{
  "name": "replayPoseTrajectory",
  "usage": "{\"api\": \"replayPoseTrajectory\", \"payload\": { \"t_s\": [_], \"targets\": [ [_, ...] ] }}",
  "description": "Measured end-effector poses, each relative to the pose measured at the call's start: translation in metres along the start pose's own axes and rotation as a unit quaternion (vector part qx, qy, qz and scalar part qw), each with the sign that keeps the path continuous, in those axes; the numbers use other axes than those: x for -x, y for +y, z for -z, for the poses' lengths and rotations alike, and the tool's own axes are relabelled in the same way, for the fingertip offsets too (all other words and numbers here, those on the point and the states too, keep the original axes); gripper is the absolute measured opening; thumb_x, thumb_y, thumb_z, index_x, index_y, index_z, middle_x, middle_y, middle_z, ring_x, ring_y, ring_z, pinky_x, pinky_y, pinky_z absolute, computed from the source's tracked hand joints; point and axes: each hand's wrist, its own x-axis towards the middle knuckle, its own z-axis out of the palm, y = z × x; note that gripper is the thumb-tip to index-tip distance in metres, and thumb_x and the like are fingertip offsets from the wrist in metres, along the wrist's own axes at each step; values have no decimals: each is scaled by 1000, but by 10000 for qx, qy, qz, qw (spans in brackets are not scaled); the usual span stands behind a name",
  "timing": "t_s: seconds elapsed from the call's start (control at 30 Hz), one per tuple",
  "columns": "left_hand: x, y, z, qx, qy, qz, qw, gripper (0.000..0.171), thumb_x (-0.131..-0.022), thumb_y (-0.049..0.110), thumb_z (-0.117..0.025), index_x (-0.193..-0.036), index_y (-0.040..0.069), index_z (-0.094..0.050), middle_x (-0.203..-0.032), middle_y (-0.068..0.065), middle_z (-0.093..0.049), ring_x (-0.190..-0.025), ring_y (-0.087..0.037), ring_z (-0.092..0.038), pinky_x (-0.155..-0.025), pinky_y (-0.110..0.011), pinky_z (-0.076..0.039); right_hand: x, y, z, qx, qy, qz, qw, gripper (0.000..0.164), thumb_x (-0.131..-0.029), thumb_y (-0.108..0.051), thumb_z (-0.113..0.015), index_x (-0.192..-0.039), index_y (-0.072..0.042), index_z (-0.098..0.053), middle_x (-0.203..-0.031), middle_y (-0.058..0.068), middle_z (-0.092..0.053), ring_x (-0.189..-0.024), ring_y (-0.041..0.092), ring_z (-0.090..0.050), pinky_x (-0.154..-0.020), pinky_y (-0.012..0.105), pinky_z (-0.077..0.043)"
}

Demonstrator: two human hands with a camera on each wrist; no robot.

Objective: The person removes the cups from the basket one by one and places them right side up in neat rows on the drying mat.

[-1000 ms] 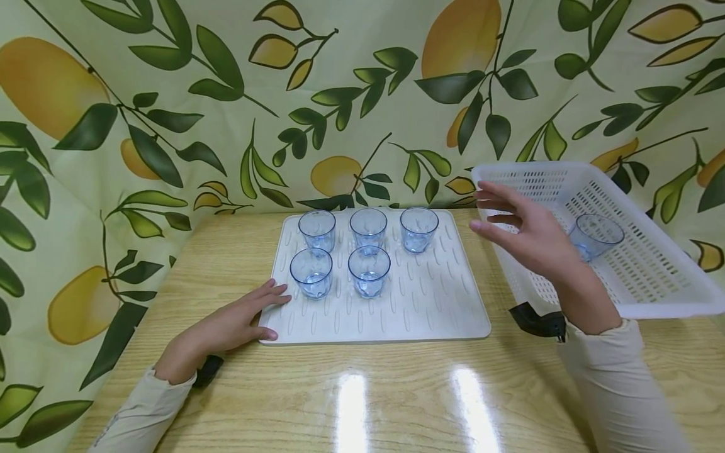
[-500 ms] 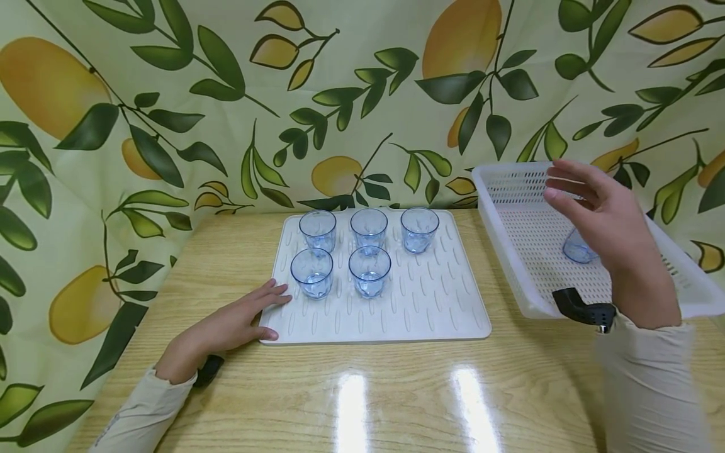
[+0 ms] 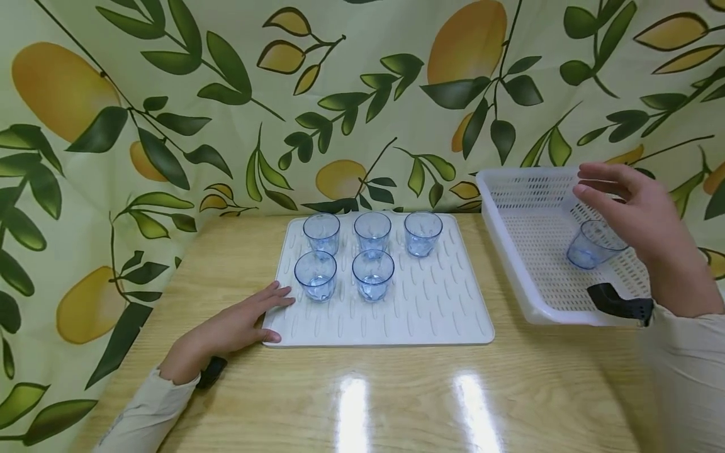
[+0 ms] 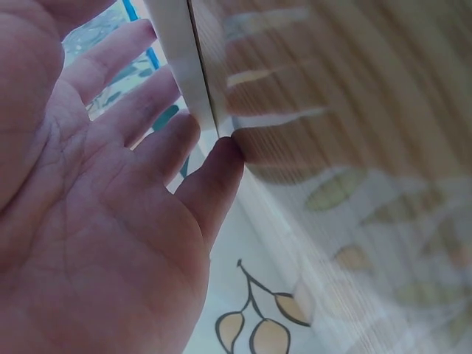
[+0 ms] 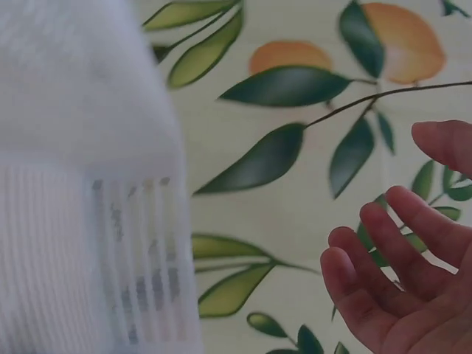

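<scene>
Several clear blue glasses stand upright on a white ridged draining mat, three along the back and two in front, one of them the front left glass. My left hand rests at the mat's left edge, fingers spread; the left wrist view shows its fingertips at that edge. My right hand hovers over the right side of a white perforated basket, its fingers loosely bent around nothing. A single blue glass lies tilted inside the basket, partly behind that hand.
The wooden table runs in front of the mat and basket. A cloth with fruit and leaf prints hangs behind them. The basket's near wall stands right of the mat, a strip of table between them.
My right hand has moved right, from the basket's left rim to above its right side, still holding nothing. The left hand stays at the mat's edge. The head view has shifted slightly.
</scene>
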Motion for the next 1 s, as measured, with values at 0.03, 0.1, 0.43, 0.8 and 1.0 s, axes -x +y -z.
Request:
{"api": "replayPoseTrajectory", "payload": {
  "t_s": [0.03, 0.1, 0.43, 0.8, 1.0],
  "targets": [
    [0, 1, 1, -2, 15, -31, 10000, 67, -88, 34, -73, -147, 15, -49, -163, -9, -32, -153, -42, -16, -117, -64, -26, -4, 3, 2, 206, -68, -12, 9998, 57, -98, -50, -54, -152, -34, -41, -149, -9, -47, -119, -1, -43, -96, 31, -39],
    [-1, 1, 3, 0, 30, -80, 10000, 66, -88, 34, -72, -147, 14, -49, -163, -10, -33, -153, -42, -17, -116, -64, -26, -12, 8, 6, 537, -166, 21, 9984, 60, -98, -52, -53, -153, -30, -39, -154, -2, -44, -127, 11, -44, -91, 35, -39],
    [0, 6, 5, -9, -57, 108, 9999, 67, -89, 34, -72, -148, 14, -48, -163, -11, -31, -153, -43, -16, -117, -65, -24, -40, 41, 14, 1198, -1300, 26, 9842, 79, -99, -53, -50, -153, 0, -29, -148, 39, -34, -130, 59, -33, -95, 76, -31],
    [-1, 6, 4, -4, -111, 203, 9997, 67, -89, 31, -73, -148, 15, -48, -164, -9, -30, -154, -41, -14, -118, -64, -22, -50, 86, 19, 1679, -2549, -423, 9513, 104, -92, -48, -68, -155, 8, -6, -155, 42, -10, -137, 66, -13, -100, 81, -22],
    [-1, 5, 3, -21, -115, 259, 9996, 68, -88, 32, -74, -148, 15, -48, -164, -9, -29, -154, -41, -14, -118, -64, -22, -50, 98, 15, 1421, -2614, -489, 9535, 104, -89, -41, -73, -156, 6, -8, -155, 43, -6, -137, 67, -11, -100, 81, -22]
  ]
}}
